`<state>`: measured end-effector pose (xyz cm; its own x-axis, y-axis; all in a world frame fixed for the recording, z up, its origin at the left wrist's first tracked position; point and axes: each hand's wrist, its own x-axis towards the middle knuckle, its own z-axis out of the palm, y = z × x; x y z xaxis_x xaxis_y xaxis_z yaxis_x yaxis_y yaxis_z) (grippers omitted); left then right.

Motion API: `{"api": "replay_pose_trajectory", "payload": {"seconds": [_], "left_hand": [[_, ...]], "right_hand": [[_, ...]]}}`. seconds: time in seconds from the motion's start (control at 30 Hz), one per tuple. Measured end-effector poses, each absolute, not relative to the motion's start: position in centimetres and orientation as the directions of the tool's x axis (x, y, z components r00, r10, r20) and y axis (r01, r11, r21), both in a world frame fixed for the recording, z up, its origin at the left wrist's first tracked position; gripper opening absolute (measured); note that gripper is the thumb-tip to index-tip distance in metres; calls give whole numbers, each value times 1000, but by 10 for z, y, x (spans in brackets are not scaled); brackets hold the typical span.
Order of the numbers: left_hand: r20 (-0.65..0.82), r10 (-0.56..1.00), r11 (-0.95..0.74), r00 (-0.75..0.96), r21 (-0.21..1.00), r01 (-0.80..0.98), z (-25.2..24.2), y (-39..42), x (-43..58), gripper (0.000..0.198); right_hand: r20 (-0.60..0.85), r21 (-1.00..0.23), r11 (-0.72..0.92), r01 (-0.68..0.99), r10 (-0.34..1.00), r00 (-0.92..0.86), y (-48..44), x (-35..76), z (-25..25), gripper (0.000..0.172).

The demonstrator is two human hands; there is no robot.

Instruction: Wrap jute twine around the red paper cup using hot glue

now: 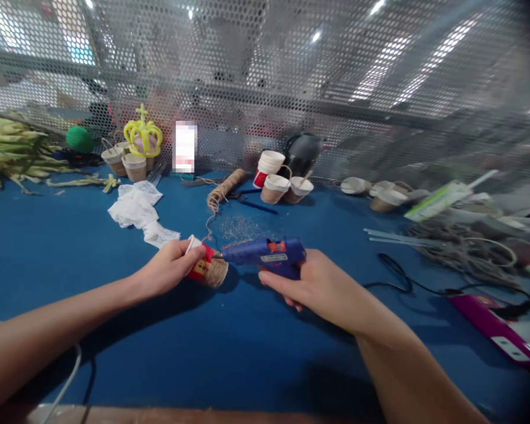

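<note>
Right hand (322, 285) clamped on glue gun (265, 252) | left hand (168, 271) grips twine-wrapped cup (209, 271) | I judge gluing underway | next: steady nozzle (217, 255)

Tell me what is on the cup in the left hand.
Twine wraps the bottom half of the cup. The glue gun in the right hand touches its tip to the bare red part. The left hand hides the rim side and the inside.

Twine-wrapped red cup (206, 269) tipped sideways; blue glue gun (265, 252) nozzle touching it
</note>
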<state>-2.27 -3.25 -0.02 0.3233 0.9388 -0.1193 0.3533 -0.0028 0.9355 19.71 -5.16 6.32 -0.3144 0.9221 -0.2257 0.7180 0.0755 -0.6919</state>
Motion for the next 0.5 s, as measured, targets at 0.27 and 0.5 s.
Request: {"api": "replay_pose_trajectory", "payload": {"seconds": [0.27, 0.5], "left_hand": [[-134, 943, 22, 303, 938, 346, 3, -31, -21, 35], [-154, 945, 63, 290, 952, 300, -1, -29, -20, 35]], "right_hand": [[-165, -638, 131, 759, 939, -301, -55, 196, 58, 35], [-125, -598, 179, 781, 942, -312, -58, 191, 61, 33]]}}
